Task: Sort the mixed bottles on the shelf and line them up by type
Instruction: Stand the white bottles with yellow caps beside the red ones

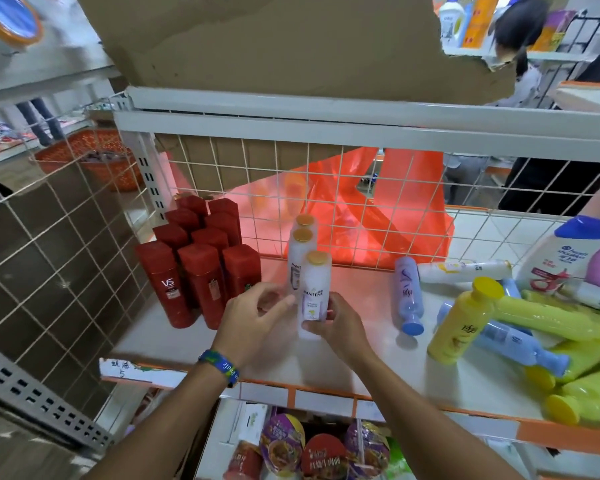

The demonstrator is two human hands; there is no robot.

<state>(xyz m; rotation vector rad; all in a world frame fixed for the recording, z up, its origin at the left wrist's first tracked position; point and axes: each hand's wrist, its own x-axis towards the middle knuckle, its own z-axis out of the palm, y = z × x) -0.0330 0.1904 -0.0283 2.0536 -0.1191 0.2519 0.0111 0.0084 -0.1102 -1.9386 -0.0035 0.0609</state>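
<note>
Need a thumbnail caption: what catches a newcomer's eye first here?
The block of red bottles standing in rows at the left of the shelf, and the orange bag glowing behind it. Mid-shelf, the right hand grips a white bottle; yellow bottles lie heaped at right.

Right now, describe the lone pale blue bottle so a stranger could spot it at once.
On the white shelf with the orange front edge, look right of the white gold-capped bottle that the right hand grips. One pale blue bottle lies there on its side, cap toward the viewer. Unlike the other blue bottles, it is clear of the yellow heap.
</note>
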